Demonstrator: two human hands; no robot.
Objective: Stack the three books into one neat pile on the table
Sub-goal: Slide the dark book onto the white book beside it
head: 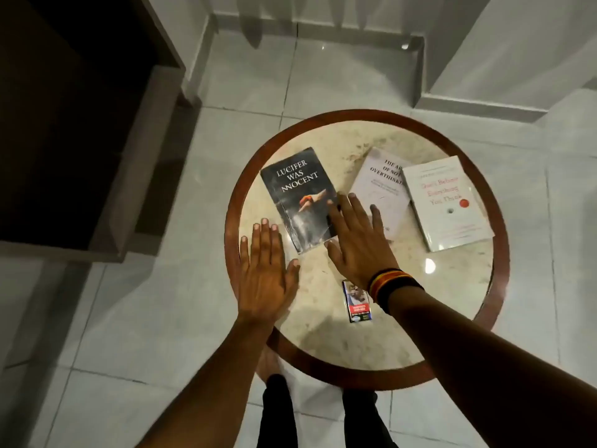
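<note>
The right hand [358, 237] is flat, with its fingers spread apart. It holds nothing. It sits in the middle of the frame, and its fingertips lie over the lower right corner of the dark book [298, 198]. The left hand [263, 273] is at the lower left of the middle. It is flat too, fingers close together, and holds nothing. It is just beside the dark book, over the brown rim of the round table [355, 379].

The three books are not in one pile yet. The dark book lies alone, left of the middle. The pale book [379, 189] lies to the right of the middle. The white book [447, 205] lies further right, and its left edge sits on top of the pale book.

What could go wrong? The white book is near the right rim. A hard push could slide it off the table. The stone top looks smooth, so books may slip. Lifting the pale book first could tip the white one off it.

A small packet [357, 300] lies at the bottom middle of the table, under the right wrist. A book dragged that way could bump it. The best open room looks to be the bare top between the dark book and the pale book, and above them.
</note>
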